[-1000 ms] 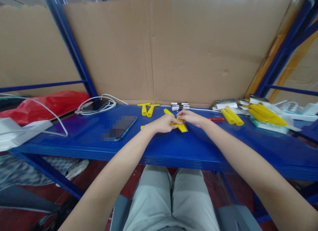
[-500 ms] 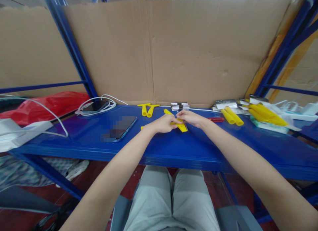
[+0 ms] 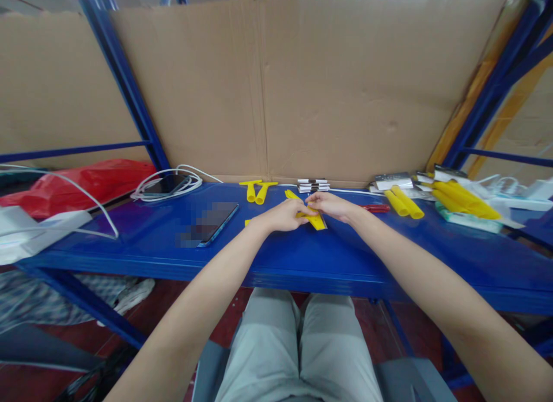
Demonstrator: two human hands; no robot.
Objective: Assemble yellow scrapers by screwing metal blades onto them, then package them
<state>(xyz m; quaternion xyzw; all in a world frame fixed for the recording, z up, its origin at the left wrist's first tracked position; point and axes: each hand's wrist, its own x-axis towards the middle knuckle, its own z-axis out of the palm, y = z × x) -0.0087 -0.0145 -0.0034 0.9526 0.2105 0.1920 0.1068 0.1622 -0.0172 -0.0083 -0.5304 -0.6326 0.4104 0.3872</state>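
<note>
A yellow T-shaped scraper [image 3: 318, 223] is between my hands, low over the middle of the blue table. Its wide head slants from upper left to lower right, and its handle end sticks out left of my left wrist. My left hand [image 3: 287, 215] is closed around the scraper where handle and head meet. With fingers pinched together, my right hand [image 3: 330, 205] touches the head's far side. My fingers hide whatever small piece may be in that pinch. Behind my left hand, two more yellow T-shaped pieces [image 3: 258, 191] lie on the table.
A phone [image 3: 216, 222] lies to the left, with a coiled white cable [image 3: 166, 183] behind. Small black-and-white packs [image 3: 313, 185] stand at the cardboard wall. To the right are a red tool [image 3: 377, 208], yellow tubes [image 3: 404, 202] and a pile of yellow pieces [image 3: 466, 199].
Both hands stay nearly in place on the scraper. Only slight finger movement shows around its head.
</note>
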